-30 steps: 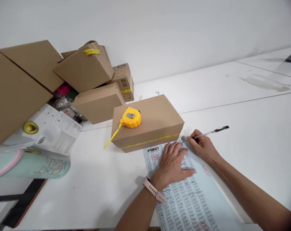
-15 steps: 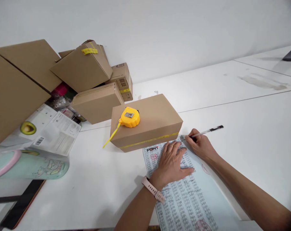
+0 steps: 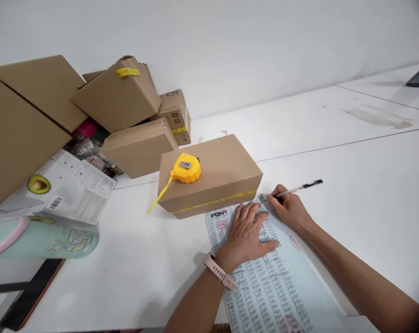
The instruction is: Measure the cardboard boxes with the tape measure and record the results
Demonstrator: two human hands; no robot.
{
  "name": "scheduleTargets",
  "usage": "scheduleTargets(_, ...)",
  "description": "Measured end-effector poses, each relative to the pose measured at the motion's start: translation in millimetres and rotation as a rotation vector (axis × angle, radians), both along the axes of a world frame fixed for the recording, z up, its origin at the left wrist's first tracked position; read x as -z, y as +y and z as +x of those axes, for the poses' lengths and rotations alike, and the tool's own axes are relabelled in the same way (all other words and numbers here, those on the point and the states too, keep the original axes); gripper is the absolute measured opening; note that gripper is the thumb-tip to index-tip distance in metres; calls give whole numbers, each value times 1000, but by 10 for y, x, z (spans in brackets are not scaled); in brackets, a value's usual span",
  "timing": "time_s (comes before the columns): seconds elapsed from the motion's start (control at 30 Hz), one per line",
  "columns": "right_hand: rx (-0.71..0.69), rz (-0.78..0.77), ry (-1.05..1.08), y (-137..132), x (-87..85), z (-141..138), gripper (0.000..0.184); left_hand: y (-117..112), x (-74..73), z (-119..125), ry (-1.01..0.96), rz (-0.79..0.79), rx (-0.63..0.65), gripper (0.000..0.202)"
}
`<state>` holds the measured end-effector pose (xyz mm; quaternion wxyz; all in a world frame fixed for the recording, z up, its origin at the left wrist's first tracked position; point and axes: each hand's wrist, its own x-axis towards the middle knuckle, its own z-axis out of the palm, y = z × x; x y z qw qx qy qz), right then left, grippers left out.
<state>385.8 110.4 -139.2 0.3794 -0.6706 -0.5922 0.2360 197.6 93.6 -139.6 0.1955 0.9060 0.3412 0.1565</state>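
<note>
From my end of the feed I've got the pen [image 3: 310, 185] pinched between thumb and fingers of the right hand [image 3: 288, 206], tip near the top edge of the PONY sheet [image 3: 264, 286], other end poking out past the knuckles. The left hand [image 3: 247, 233] is flat with fingers spread on that sheet, which lies on the tabletop [image 3: 133, 282] just beside a cardboard box [image 3: 219, 162] with a yellow tape measure [image 3: 185, 170] on top.
</note>
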Motion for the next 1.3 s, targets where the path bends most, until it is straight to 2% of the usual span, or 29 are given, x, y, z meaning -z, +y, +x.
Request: scheduleTargets(1.3,50,-21,4,-5,-10,-17,19,-3,-3,3,-11,6,-4,69)
